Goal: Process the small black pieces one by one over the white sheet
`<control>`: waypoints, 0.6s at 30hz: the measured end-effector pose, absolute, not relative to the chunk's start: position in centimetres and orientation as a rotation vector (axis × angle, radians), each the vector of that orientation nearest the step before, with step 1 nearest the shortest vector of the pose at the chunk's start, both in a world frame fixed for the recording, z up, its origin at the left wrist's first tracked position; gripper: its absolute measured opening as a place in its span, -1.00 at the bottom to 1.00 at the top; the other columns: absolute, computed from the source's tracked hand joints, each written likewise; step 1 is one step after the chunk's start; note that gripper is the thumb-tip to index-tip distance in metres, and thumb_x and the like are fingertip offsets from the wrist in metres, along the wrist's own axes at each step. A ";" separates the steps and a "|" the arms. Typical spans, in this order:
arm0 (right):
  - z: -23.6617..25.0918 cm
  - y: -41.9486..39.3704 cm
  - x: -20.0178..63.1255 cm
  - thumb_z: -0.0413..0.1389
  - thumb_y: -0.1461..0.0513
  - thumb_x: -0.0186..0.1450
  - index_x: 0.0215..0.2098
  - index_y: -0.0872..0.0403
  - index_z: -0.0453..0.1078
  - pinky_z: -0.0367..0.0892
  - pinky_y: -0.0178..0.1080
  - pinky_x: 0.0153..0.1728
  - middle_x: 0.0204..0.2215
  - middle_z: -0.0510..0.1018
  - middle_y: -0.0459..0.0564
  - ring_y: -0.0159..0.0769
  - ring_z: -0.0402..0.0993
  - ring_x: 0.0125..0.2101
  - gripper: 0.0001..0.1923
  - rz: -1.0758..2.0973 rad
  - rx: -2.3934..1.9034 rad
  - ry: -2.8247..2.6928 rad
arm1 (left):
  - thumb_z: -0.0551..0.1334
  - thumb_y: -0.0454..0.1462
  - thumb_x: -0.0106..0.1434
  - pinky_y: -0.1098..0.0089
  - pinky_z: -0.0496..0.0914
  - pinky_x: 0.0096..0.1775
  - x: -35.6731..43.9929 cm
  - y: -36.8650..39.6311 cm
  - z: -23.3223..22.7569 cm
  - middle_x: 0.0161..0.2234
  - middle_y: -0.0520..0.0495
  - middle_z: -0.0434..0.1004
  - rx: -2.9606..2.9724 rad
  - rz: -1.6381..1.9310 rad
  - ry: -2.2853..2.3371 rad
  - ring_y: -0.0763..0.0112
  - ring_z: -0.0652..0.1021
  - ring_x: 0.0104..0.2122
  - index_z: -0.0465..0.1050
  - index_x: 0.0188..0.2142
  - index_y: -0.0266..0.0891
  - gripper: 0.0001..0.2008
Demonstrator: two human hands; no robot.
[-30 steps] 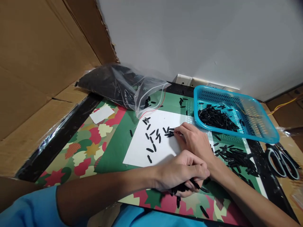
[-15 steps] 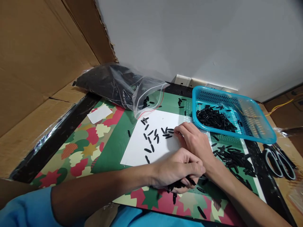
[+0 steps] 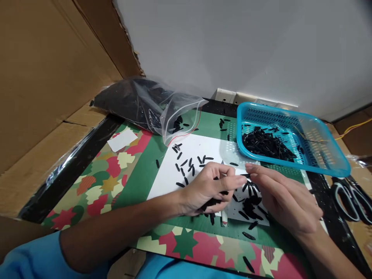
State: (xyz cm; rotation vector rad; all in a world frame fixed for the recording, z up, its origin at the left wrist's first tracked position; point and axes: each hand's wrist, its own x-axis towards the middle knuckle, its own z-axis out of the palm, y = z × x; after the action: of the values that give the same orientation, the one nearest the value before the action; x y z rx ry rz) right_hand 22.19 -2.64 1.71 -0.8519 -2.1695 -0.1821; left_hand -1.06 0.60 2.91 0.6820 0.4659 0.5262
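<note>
My left hand is curled around a bunch of small elongated black pieces, some poking out below the fingers. Close to its thumb tip, a single black piece lies between the two hands. My right hand pinches that piece at its fingertips, palm facing down. Loose black pieces are scattered on the white paper left of the hands. A darker heap of pieces sits between and below them. Beneath my left hand shows a thin white stick with a pinkish end.
A blue plastic basket holding a pile of black pieces stands back right. A clear zip bag filled with black pieces lies at the back left. Scissors rest at the right edge. Cardboard rises on the left.
My right hand has moved right and nearer, from the pieces on the paper to my left hand's fingertips. My left hand has shifted slightly up and left, still holding its bunch.
</note>
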 end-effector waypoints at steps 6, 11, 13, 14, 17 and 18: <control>2.5 -3.4 21.5 0.08 0.43 0.47 0.21 0.03 0.53 0.74 -0.10 -0.08 0.03 0.75 0.12 -0.02 0.75 0.00 -0.58 0.033 -0.860 -2.186 | 0.39 -0.13 0.33 0.65 0.01 -0.78 -1.0 1.2 2.9 -0.68 0.23 0.17 0.602 0.552 0.517 0.70 0.10 -0.82 0.22 -0.50 -0.20 -0.58; 2.8 -3.3 21.2 0.07 0.43 0.47 0.14 0.12 0.55 0.72 -0.13 -0.01 -0.02 0.75 0.20 -0.05 0.73 0.05 -0.65 0.036 -0.876 -2.216 | 0.31 -0.16 0.38 0.64 -0.01 -0.79 -0.9 1.2 2.8 -0.70 0.22 0.15 0.569 0.514 0.492 0.67 0.08 -0.84 0.27 -0.50 -0.21 -0.63; 2.8 -3.2 21.2 0.06 0.44 0.48 0.14 0.13 0.53 0.71 -0.13 0.01 -0.03 0.75 0.22 -0.07 0.72 0.06 -0.65 0.031 -0.878 -2.225 | 0.30 -0.16 0.39 0.63 -0.01 -0.79 -0.8 1.3 2.8 -0.70 0.21 0.15 0.563 0.514 0.499 0.65 0.09 -0.84 0.28 -0.49 -0.21 -0.64; 2.8 -3.1 21.2 0.05 0.44 0.48 0.15 0.12 0.52 0.71 -0.12 0.00 -0.04 0.75 0.21 -0.09 0.71 0.06 -0.64 0.028 -0.873 -2.222 | 0.30 -0.17 0.39 0.64 -0.01 -0.78 -0.8 1.3 2.9 -0.70 0.21 0.15 0.563 0.517 0.504 0.65 0.10 -0.83 0.28 -0.50 -0.22 -0.64; 2.5 -3.0 21.2 0.03 0.43 0.49 0.14 0.08 0.52 0.71 -0.13 -0.01 -0.05 0.75 0.16 -0.11 0.72 0.04 -0.64 0.029 -0.866 -2.203 | 0.31 -0.20 0.38 0.64 0.01 -0.77 -0.8 1.3 3.0 -0.70 0.20 0.16 0.565 0.515 0.498 0.63 0.13 -0.82 0.27 -0.51 -0.22 -0.64; 2.3 -2.9 21.2 0.03 0.43 0.49 0.13 0.07 0.53 0.70 -0.14 -0.01 -0.06 0.75 0.15 -0.12 0.72 0.03 -0.64 0.028 -0.860 -2.195 | 0.30 -0.21 0.38 0.64 0.01 -0.77 -0.8 1.3 3.0 -0.70 0.19 0.15 0.564 0.509 0.490 0.63 0.13 -0.82 0.28 -0.51 -0.22 -0.64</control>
State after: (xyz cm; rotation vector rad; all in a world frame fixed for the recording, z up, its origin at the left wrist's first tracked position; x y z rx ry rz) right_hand 21.22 -2.91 2.32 -0.8603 -2.1946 0.0278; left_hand -0.79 1.29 3.00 0.5640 0.4897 0.5090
